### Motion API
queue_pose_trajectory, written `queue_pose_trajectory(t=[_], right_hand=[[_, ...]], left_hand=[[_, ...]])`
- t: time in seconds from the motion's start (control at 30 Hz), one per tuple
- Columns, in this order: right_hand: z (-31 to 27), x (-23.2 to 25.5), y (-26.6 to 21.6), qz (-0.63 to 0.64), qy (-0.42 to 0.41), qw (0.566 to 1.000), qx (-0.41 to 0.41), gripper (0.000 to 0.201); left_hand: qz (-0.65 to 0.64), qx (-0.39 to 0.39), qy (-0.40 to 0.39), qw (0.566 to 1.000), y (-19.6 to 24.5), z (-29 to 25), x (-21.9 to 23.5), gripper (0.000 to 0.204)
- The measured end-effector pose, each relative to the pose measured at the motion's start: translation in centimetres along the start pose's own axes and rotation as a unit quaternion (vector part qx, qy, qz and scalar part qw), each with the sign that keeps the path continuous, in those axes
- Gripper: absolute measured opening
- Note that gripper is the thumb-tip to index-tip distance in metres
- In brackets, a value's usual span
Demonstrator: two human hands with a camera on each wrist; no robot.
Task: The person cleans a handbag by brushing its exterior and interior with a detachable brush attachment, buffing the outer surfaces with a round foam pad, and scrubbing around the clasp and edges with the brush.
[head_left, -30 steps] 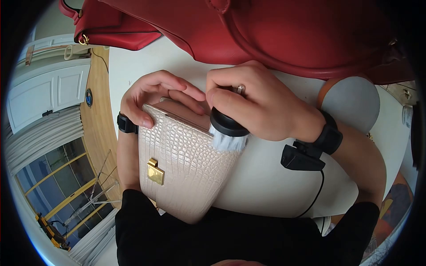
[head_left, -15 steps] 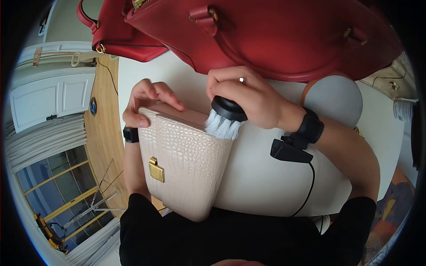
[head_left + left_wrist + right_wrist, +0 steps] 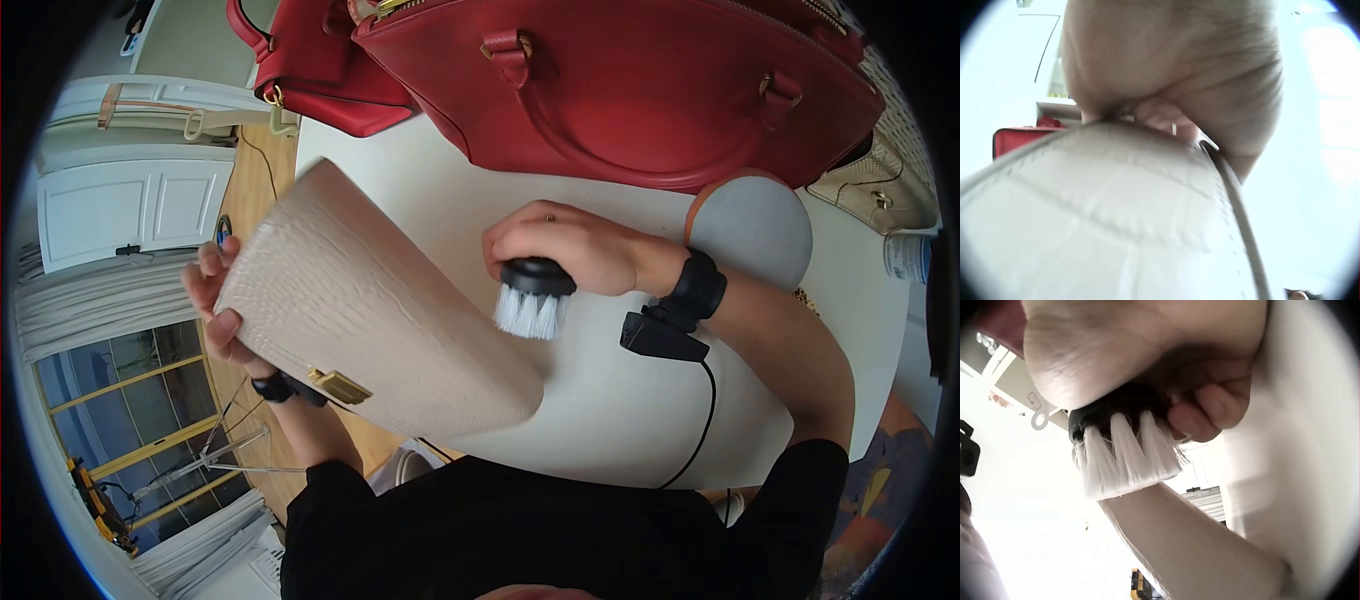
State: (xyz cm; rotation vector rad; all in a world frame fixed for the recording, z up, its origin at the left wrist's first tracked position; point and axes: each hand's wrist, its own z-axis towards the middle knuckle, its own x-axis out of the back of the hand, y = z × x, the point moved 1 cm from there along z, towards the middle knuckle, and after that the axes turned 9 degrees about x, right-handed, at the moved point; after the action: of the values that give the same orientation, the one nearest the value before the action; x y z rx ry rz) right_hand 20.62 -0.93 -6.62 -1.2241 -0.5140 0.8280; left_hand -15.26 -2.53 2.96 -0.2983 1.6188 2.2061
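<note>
A beige crocodile-textured handbag (image 3: 370, 310) with a gold clasp (image 3: 338, 385) is tilted up off the white table (image 3: 600, 420), its flat side facing me. My left hand (image 3: 215, 305) grips its far left end, fingers curled over the edge; the left wrist view shows the bag's stitched surface (image 3: 1104, 231) filling the frame under that hand (image 3: 1172, 75). My right hand (image 3: 560, 245) holds a round black brush with white bristles (image 3: 532, 300), hovering just right of the bag, bristles down. In the right wrist view the brush (image 3: 1125, 447) sits gripped in the fingers (image 3: 1210, 409).
A large red handbag (image 3: 640, 80) stands at the back of the table, with a smaller red bag (image 3: 320, 60) to its left. A grey round pad (image 3: 755, 230) lies beside my right wrist. A woven bag (image 3: 890, 180) and a can (image 3: 905, 258) sit at the far right.
My left hand has lifted and turned the beige bag so its broad side faces up. The brush has come off the bag's top edge and moved slightly right.
</note>
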Motion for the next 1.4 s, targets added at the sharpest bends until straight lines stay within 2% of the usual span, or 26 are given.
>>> queue_pose_trajectory(t=[0.03,0.1,0.17,0.23,0.27,0.3,0.37,0.4,0.43,0.5,0.53,0.67,0.73,0.77,0.83,0.9,0.97,1.0,1.13,1.2,1.23,1.3,1.4], right_hand=[[0.2,-0.1,-0.1,0.001,-0.001,1.0,0.0,0.036],[0.5,-0.2,-0.4,0.04,0.011,0.999,-0.016,0.037],[0.7,-0.1,-0.5,0.072,0.012,0.997,-0.034,0.037],[0.9,0.2,-1.5,0.017,0.046,0.998,-0.034,0.036],[0.8,0.2,-1.2,0.017,0.058,0.998,-0.029,0.036],[0.9,0.1,-0.7,0.017,0.055,0.998,-0.028,0.036],[0.9,0.0,0.1,0.034,0.084,0.996,-0.008,0.036],[0.9,0.1,0.0,0.033,0.084,0.996,-0.007,0.036],[0.9,0.0,-0.1,0.019,0.091,0.996,-0.017,0.032],[0.7,-0.1,-0.2,0.007,0.1,0.995,-0.028,0.029],[0.8,-0.2,-0.3,-0.011,0.095,0.995,-0.029,0.028],[0.7,-0.3,-0.5,-0.069,0.074,0.995,0.004,0.027],[0.8,-0.4,-0.7,-0.069,0.06,0.996,-0.004,0.027],[0.8,-0.5,-0.8,-0.068,0.047,0.997,-0.012,0.028],[0.9,-0.7,-0.9,-0.065,0.055,0.996,-0.013,0.028],[1.1,-0.8,-1.1,-0.086,0.043,0.995,-0.021,0.028],[1.0,-0.7,-1.1,-0.079,0.046,0.996,-0.02,0.028],[1.2,-0.7,-1.1,-0.071,0.046,0.996,-0.017,0.029],[0.8,0.0,-1.4,-0.039,0.061,0.997,-0.038,0.028],[1.0,0.1,-1.3,-0.001,0.068,0.998,-0.007,0.033],[1.0,0.2,-1.2,-0.004,0.074,0.997,-0.005,0.033],[1.2,0.1,-1.1,0.056,0.047,0.997,-0.013,0.035],[1.2,-0.3,-1.3,0.05,0.045,0.998,-0.011,0.037]], left_hand=[[0.001,0.0,0.001,1.0,0.4,-0.2,-0.1,0.024],[0.116,-0.028,0.063,0.991,1.3,-0.9,-0.7,0.017],[0.155,-0.013,0.047,0.987,1.4,-0.8,-0.5,0.016],[0.16,0.07,0.155,0.972,0.6,-1.2,-1.4,0.026],[0.188,0.116,0.175,0.959,0.6,-1.3,-1.7,0.044],[0.189,0.113,0.178,0.959,0.9,-1.3,-0.8,0.044],[0.181,0.294,0.108,0.932,1.4,-1.5,1.5,0.057],[0.185,0.327,0.069,0.924,1.4,-1.5,2.0,0.062],[0.184,0.327,0.068,0.925,1.3,-1.4,2.0,0.062],[0.22,0.402,0.043,0.888,0.9,-1.6,1.9,0.066],[0.217,0.415,0.032,0.883,0.9,-1.5,1.9,0.079],[0.195,0.445,-0.026,0.874,0.7,-1.4,0.4,0.094],[0.198,0.461,-0.056,0.863,0.2,-1.7,0.5,0.11],[0.198,0.461,-0.056,0.863,-0.2,-2.0,1.1,0.11],[0.248,0.535,-0.088,0.803,-1.2,-2.6,1.8,0.118],[0.257,0.536,-0.071,0.801,-2.0,-3.2,0.8,0.116],[0.182,0.578,-0.055,0.794,-2.5,-3.1,-1.1,0.107],[0.178,0.566,-0.044,0.804,-2.7,-3.4,-1.1,0.099],[0.18,0.537,-0.03,0.824,-2.6,-4.2,-0.9,0.094],[0.172,0.462,0.034,0.869,-1.5,-5.2,0.3,0.088],[0.174,0.462,0.027,0.869,-1.3,-5.9,1.9,0.088],[0.132,0.364,0.071,0.919,-1.2,-7.6,6.7,0.089],[0.095,0.315,0.074,0.941,-1.2,-9.4,12.5,0.093]])
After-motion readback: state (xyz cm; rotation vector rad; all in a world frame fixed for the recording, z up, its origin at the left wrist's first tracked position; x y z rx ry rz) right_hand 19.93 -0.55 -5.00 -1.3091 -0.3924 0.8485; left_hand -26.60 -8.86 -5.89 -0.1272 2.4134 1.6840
